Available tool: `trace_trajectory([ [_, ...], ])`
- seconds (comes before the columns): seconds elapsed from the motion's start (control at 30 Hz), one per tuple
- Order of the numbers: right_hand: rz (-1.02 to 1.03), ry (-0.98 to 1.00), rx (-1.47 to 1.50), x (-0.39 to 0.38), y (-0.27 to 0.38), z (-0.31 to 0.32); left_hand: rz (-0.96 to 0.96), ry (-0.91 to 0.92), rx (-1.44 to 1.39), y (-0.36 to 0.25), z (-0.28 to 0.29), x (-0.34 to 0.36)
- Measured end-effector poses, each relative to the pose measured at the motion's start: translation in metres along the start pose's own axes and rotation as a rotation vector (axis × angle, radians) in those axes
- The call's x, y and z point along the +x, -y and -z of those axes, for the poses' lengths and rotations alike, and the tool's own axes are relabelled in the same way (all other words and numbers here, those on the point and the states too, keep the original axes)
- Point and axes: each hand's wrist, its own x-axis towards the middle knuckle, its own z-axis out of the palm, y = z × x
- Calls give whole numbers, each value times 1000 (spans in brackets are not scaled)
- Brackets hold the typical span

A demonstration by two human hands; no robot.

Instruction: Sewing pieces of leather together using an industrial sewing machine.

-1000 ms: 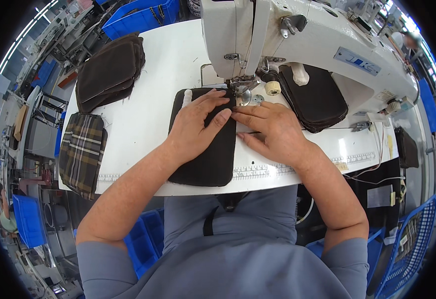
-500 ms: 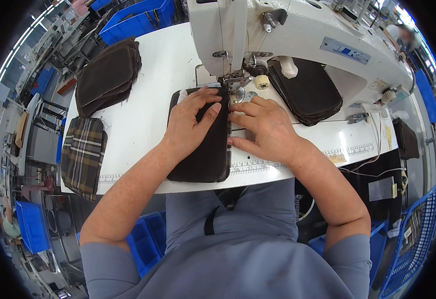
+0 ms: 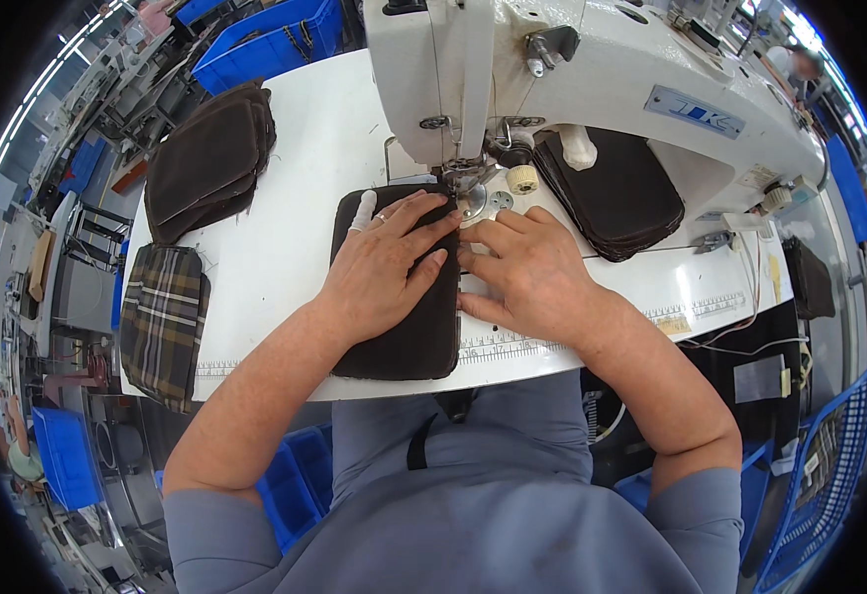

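Fingers (image 3: pixel 415 220) of the left hand (image 3: pixel 384 272) lie spread and flat on the dark brown fabric piece (image 3: pixel 404 332), at the white table's (image 3: pixel 285 178) near edge. Right hand (image 3: pixel 532 277), fingers loosely apart, presses beside it under the sewing machine (image 3: pixel 572 69).

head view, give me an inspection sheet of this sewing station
surface: white table, printed ruler strip along its front edge
job's things: dark brown fabric piece flat under the white sewing machine at the needle
clutter: stack of brown pieces far left; plaid fabric at left edge; dark stack right of the needle
grippers: left hand flat on the piece; right hand beside it at its right edge
cables: thin wires over the right side
surroundings: blue crates
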Motion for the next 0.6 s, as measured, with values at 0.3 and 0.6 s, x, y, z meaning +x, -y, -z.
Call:
trace_trajectory([
  [0.3, -60, 18, -59, 2, 4, 3, 63, 7, -29, 3, 2, 8],
  [0.6, -40, 92, 130, -32, 50, 29, -310, 199, 30, -10, 21, -19],
])
